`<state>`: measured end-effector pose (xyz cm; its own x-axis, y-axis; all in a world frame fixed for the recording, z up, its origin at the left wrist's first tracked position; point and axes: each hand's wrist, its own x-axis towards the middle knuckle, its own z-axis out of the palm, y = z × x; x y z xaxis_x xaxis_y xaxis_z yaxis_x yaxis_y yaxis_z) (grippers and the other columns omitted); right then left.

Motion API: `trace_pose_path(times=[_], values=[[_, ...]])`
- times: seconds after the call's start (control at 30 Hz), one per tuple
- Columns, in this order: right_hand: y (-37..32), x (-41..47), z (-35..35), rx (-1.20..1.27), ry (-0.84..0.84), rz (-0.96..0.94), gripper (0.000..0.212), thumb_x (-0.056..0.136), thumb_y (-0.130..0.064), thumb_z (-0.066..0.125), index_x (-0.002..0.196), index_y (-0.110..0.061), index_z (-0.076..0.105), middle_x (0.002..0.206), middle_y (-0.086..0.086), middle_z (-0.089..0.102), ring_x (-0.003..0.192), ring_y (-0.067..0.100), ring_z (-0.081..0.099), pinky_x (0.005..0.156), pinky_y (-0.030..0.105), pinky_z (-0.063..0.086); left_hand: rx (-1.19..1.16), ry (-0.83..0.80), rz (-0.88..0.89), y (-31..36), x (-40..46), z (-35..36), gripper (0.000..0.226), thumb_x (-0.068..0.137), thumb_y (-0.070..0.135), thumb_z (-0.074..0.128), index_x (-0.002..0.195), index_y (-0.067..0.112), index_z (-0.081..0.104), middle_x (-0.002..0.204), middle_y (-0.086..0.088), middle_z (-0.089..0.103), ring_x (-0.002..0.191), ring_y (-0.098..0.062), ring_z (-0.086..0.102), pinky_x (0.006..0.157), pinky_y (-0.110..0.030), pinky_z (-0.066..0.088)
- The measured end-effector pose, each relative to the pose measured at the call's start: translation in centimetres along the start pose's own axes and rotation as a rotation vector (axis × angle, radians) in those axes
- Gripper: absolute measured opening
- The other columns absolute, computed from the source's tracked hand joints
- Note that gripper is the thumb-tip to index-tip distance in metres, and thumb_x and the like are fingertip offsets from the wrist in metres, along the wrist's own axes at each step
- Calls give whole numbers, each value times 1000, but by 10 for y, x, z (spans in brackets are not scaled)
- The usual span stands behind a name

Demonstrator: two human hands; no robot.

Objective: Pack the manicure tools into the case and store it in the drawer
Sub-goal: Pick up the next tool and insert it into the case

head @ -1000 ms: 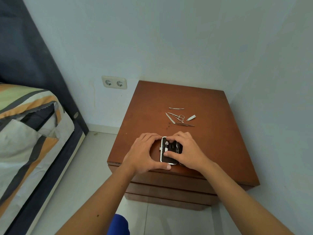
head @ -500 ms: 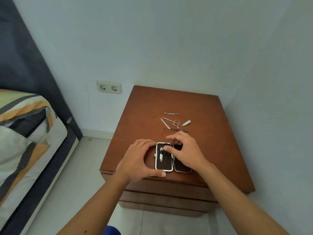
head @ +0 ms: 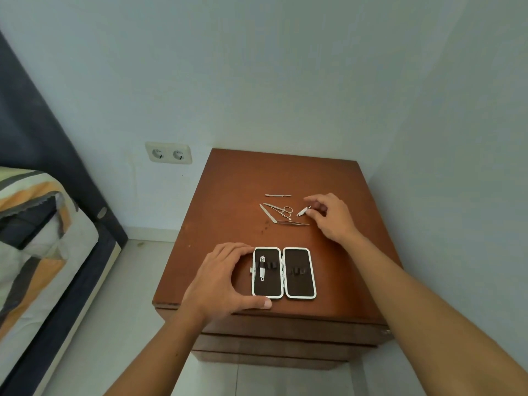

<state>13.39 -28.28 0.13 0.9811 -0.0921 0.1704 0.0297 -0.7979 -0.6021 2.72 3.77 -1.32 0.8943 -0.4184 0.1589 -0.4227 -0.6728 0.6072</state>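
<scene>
Left hand [head: 220, 277] steadies open case [head: 284, 272]; right hand [head: 331, 217] pinches small clipper [head: 303, 211].

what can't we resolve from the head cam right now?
- Head view: whether the right hand has actually gripped the small clipper; fingertips cover its end.
- Head view: drawer fronts of the nightstand; the steep angle shows no handles, and I cannot tell which is meant.
- Head view: left edge of the open case; the left hand hides it.
- Head view: empty loops in the case's right half; too small to count.
</scene>
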Motion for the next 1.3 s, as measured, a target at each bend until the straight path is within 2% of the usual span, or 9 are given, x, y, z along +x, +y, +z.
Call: trace_pose_path(times=[0.13,0.27,0.37,0.53,0.67,0.8,0.93,1.07,1.3], values=[[2,2,2,-53,-27,-5,14,94,-24,75,107,-28,77,107,-3,58,105,25,58,98,39,48,2,5,2,1,0,-1,111,54,95,76,146,40,49,146,27,45,138,6,36,117,-28,36],[-5,-8,-8,-30,-11,2,7,95,-22,74,99,-29,71,99,-6,61,93,18,59,87,34,50,-2,0,-12,2,0,0,113,53,97,74,146,40,49,147,26,46,139,4,37,118,-31,38],[-14,-21,-22,152,-13,48,13,94,-17,75,97,-28,70,91,-7,69,83,12,61,75,23,48,-6,-2,-21,1,0,0,114,52,98,73,147,40,48,147,25,45,138,3,38,117,-32,39],[-29,-45,-34,517,-150,69,16,89,-10,81,103,-17,77,101,16,77,86,18,65,85,32,53,-4,3,-11,3,-1,0,112,53,97,74,146,39,50,147,24,47,137,3,38,116,-29,38],[-35,-61,-29,706,-227,138,14,93,-9,76,107,-10,77,96,13,77,86,19,66,85,32,55,-3,1,-17,4,-1,0,112,53,96,74,146,38,50,146,23,47,136,3,39,115,-29,38],[-41,-69,-22,705,-266,122,15,94,-3,73,108,-5,75,96,7,75,86,15,65,86,27,54,-1,2,-15,4,-1,-1,112,53,96,75,146,38,51,146,23,48,136,3,38,114,-27,37],[-47,-72,-20,684,-309,93,27,89,-2,78,115,-4,74,110,17,76,96,13,70,93,25,58,-1,5,-15,4,0,0,111,53,95,75,145,38,51,145,24,49,135,4,39,113,-26,37],[-54,-75,-17,685,-366,88,26,89,-2,78,115,-2,74,112,19,77,98,17,72,90,23,60,0,15,-9,3,0,1,111,53,94,77,144,35,53,143,24,50,135,3,40,114,-27,37],[-54,-69,-12,563,-517,81,19,95,-7,73,112,-15,78,109,15,78,97,17,72,89,26,59,8,26,9,0,1,3,112,52,94,76,143,33,56,141,22,53,135,0,42,116,-33,40]])
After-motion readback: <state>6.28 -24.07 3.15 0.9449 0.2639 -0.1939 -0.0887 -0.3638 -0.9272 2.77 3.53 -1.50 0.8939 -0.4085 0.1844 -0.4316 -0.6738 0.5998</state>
